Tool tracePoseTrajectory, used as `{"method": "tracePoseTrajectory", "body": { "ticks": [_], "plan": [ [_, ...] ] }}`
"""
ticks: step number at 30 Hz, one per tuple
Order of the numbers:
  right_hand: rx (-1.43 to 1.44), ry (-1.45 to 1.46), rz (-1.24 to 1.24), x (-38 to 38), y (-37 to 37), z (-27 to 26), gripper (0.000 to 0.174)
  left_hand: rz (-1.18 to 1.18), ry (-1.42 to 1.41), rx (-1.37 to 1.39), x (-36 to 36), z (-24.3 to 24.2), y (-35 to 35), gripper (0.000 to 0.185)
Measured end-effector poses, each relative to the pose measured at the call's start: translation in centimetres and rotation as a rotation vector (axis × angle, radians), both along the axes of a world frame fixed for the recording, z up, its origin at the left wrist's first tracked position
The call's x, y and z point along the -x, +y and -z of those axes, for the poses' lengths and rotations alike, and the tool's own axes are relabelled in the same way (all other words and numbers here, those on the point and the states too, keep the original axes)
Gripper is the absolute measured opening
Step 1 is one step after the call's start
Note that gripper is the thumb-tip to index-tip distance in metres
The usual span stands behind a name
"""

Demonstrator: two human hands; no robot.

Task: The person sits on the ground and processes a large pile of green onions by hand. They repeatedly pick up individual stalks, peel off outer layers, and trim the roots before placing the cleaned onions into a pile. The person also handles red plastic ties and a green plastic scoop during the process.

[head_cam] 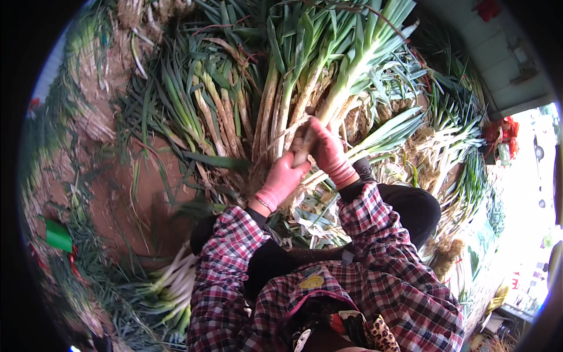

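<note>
A thick green onion stalk point(336, 99) slants up and to the right in front of me, its green leaves pointing away. My right hand point(327, 152), in a pink glove, is closed around its pale lower part. Just below and to the left, my left hand point(281, 178), gloved in pink too, grips the stalk near its root end. The two hands are close together, and they hide part of the stalk. A thin, dry strip of leaf point(290, 128) stretches left from beside the right hand. Soil-stained green onions point(268, 110) lean in a bunch just beyond my hands.
Peeled white onions point(176, 286) lie beside my left side. Loose leaf scraps point(314, 224) litter the ground between my legs. More onion bundles point(440, 163) lie to the right, and others point(83, 88) line the far left. Brown ground point(136, 193) shows at the left.
</note>
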State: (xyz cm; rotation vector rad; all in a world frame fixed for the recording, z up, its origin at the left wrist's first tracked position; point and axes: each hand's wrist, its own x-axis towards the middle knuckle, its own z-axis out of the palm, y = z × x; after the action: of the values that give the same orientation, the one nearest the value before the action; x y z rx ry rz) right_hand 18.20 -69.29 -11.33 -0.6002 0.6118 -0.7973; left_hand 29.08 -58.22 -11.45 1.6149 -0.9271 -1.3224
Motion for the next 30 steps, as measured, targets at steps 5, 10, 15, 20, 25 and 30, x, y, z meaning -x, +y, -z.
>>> {"method": "tracePoseTrajectory", "body": {
  "ticks": [5, 10, 15, 20, 25, 30],
  "plan": [
    [0.421, 0.007, -0.16, 2.2, 2.1, 0.6, 0.044, -0.312, 0.395, 0.312, -0.3, -3.0, 1.9, 0.012],
    [1.098, 0.818, -0.627, 5.3, 10.1, 5.7, 0.048, -0.421, 0.404, 0.411, -1.2, -4.4, 2.6, 0.015],
    [1.323, 0.965, -0.474, 6.7, 12.5, 11.7, 0.045, -0.515, 0.413, 0.445, -2.2, -4.2, 2.7, 0.015],
    [1.348, 0.871, -0.547, 8.1, 11.8, 12.7, 0.039, -0.488, 0.516, 0.47, -4.0, -4.5, 3.4, 0.027],
    [1.279, 0.975, -0.654, 7.6, 11.5, 13.7, 0.042, -0.558, 0.546, 0.525, -4.3, -4.4, 3.8, 0.03],
    [1.373, 0.913, -0.6, 9.6, 11.7, 15.8, 0.039, -0.563, 0.349, 0.573, -5.3, -9.0, 4.9, 0.035]
  ]
}}
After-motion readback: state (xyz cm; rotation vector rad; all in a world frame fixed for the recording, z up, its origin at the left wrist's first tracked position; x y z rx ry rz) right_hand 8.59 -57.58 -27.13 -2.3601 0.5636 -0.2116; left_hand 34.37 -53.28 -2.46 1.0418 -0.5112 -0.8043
